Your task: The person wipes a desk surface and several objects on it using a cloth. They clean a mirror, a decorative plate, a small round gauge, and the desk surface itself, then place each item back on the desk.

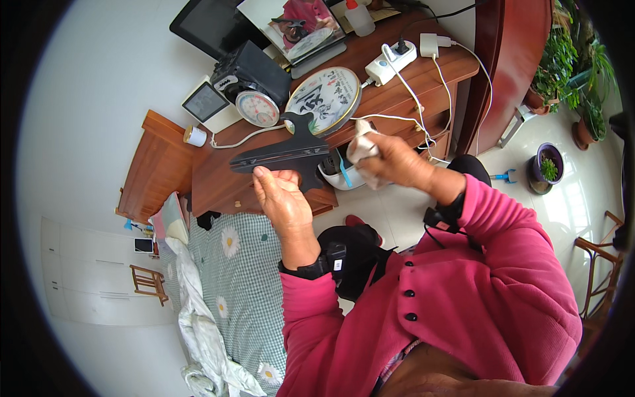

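My left hand (286, 198) grips a black plastic stand (284, 153) by its lower edge, thumb along the front. The stand has a long slotted bar and curved legs, and it is held up in front of the desk. Bunched in my right hand (403, 162) is a white cloth (362, 147), just to the right of the stand and apart from it. Behind the stand, a round tin (325, 99) with dark brush-style markings lies on the desk (390, 99).
On the desk are a scale with a round dial (258, 109), a tilted mirror-like panel (294, 30), a white-framed small screen (208, 102) and a power strip (390, 64) with trailing cords. A bed (238, 284) lies left; potted plants (548, 164) stand right.
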The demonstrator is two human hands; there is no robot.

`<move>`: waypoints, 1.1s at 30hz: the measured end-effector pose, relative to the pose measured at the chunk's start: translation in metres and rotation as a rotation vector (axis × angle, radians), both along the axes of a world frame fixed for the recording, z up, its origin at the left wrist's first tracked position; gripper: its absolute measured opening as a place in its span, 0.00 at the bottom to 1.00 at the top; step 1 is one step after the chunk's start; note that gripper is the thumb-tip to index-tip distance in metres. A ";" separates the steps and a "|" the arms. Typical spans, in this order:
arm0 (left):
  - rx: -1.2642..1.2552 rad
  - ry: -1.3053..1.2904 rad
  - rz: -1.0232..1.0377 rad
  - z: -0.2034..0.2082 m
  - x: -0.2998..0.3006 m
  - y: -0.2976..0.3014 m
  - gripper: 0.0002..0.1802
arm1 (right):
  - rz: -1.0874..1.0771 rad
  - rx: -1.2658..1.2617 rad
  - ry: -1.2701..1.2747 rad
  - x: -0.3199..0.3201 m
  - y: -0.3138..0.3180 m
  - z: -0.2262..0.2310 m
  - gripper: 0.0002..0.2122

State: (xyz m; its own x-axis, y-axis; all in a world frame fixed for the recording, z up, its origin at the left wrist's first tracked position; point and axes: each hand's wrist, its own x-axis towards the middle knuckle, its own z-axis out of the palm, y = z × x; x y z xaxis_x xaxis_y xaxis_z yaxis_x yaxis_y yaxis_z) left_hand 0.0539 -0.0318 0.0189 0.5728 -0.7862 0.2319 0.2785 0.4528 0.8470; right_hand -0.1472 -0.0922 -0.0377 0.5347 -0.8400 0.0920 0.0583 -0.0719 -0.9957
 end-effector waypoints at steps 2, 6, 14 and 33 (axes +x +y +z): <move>0.086 -0.013 0.087 0.003 0.007 0.002 0.17 | 0.035 0.069 -0.200 -0.013 -0.007 0.000 0.14; -0.027 -0.059 -0.212 -0.005 0.002 -0.004 0.24 | 0.191 0.261 -0.256 -0.016 -0.010 0.009 0.24; -0.057 -0.108 -0.485 -0.012 0.010 -0.013 0.25 | 0.275 0.186 -0.566 0.005 0.009 0.023 0.18; 0.255 -0.456 -0.191 -0.003 0.016 -0.032 0.13 | -0.108 -1.007 0.310 0.016 0.018 0.020 0.24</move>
